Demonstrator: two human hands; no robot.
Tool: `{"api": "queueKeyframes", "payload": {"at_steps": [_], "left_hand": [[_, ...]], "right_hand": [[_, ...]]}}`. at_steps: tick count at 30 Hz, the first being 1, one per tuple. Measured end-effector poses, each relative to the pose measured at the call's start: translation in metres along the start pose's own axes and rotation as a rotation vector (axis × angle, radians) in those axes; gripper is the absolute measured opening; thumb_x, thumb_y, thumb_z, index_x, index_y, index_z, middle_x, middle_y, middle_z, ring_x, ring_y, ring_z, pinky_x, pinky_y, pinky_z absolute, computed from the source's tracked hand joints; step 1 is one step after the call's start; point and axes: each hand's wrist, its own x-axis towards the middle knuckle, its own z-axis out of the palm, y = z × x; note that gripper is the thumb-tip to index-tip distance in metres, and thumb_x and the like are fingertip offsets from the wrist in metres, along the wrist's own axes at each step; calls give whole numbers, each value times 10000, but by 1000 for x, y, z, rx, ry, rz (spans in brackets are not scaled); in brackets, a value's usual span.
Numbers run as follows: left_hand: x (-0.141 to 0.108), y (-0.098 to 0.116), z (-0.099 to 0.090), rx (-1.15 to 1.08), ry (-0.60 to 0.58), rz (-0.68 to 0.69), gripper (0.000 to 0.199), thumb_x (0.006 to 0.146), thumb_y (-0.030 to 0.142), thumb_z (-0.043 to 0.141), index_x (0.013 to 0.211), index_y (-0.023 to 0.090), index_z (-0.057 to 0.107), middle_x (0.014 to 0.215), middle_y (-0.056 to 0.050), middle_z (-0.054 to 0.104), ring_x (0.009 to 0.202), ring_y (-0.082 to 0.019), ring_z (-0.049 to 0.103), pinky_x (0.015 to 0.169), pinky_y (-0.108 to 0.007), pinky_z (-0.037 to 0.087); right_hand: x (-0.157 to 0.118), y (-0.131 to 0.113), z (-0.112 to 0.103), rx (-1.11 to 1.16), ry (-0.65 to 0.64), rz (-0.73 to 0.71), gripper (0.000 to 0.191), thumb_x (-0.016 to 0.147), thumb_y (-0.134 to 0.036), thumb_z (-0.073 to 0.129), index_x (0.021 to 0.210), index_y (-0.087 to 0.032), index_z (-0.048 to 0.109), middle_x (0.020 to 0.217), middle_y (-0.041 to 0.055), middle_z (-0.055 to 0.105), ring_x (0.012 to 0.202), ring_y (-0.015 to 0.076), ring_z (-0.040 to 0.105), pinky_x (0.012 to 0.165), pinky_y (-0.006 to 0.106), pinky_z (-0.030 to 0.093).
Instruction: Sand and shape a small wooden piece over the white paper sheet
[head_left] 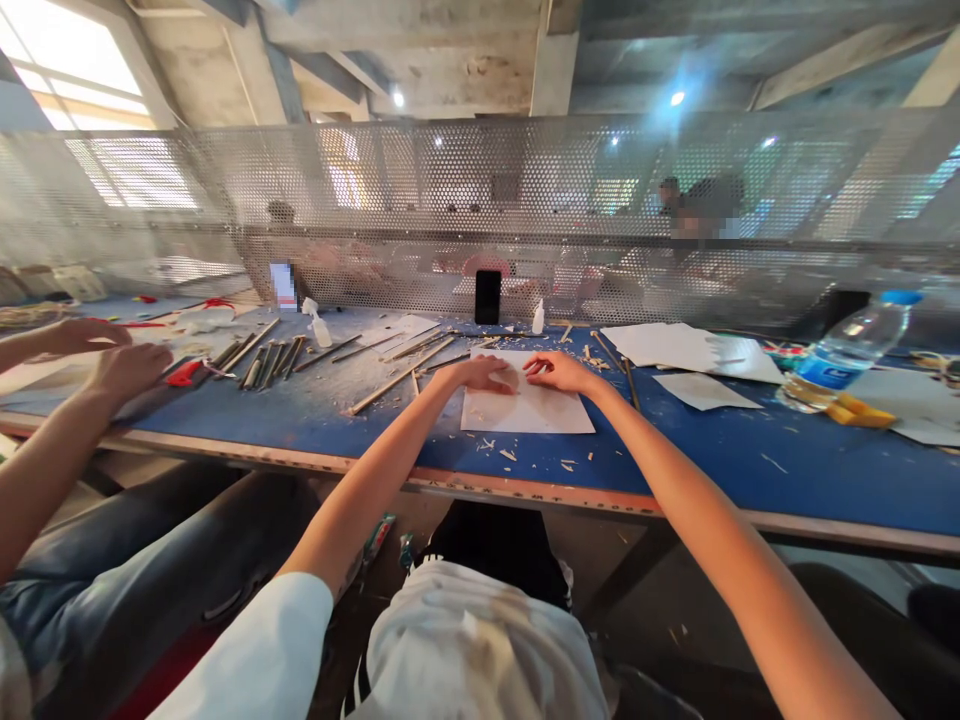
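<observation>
My left hand (486,374) is over a white sheet of paper (525,415), its fingers and thumb around a small pale, thin piece (511,376) whose kind is too blurred to tell. To its right, my right hand (559,371) hovers above the same sheet with fingers curved and slightly apart, the fingertips close to the pale piece. Nothing shows in the right hand. Wood shavings (508,455) are scattered on the blue tabletop just before the sheet.
Left of me, a co-worker's hands (124,365) are near carving tools (274,362) and wooden sticks (401,377). A phone (487,297) and a small white bottle (538,317) stand against the perforated metal screen (420,190). Paper sheets (660,347) and a water bottle (847,355) are at right.
</observation>
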Motion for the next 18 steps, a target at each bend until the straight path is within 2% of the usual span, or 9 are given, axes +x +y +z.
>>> {"api": "queueKeyframes", "payload": {"at_steps": [3,8,12,14,18], "left_hand": [[0,2,-1,1,-2,-5,872,938,707,638,1645,236,444,1685,-124,491,1501,-390,440,1240,-452,349],[-2,3,-1,-5,-8,2,872,940,693,641,1651,231,434,1700,-127,470,1517,-369,431,1239,-422,354],[-4,4,-2,-4,-11,-2,876,947,696,632,1651,214,435,1702,-133,462,1522,-361,427,1249,-411,342],[-4,5,-2,-3,-8,8,868,957,701,633,1643,201,452,1705,-135,460,1516,-367,427,1254,-400,330],[-4,6,-2,10,-10,8,869,956,700,637,1647,207,448,1716,-124,451,1508,-363,432,1253,-403,331]], "right_hand": [[0,-1,0,-4,43,45,420,780,-283,902,1167,-188,771,996,82,821,802,184,716,685,268,556],[-1,-2,-1,13,-75,74,433,786,-274,891,1188,-186,756,970,67,806,736,165,691,648,258,533],[0,-2,2,-35,39,26,372,798,-223,867,1154,-181,765,1003,72,812,779,160,691,676,250,531],[0,-2,2,-43,55,31,355,803,-217,859,1144,-182,768,991,66,814,755,151,683,657,242,523],[-1,-2,-2,1,-65,52,345,781,-260,886,1103,-188,784,929,61,817,737,161,702,619,237,518]]}}
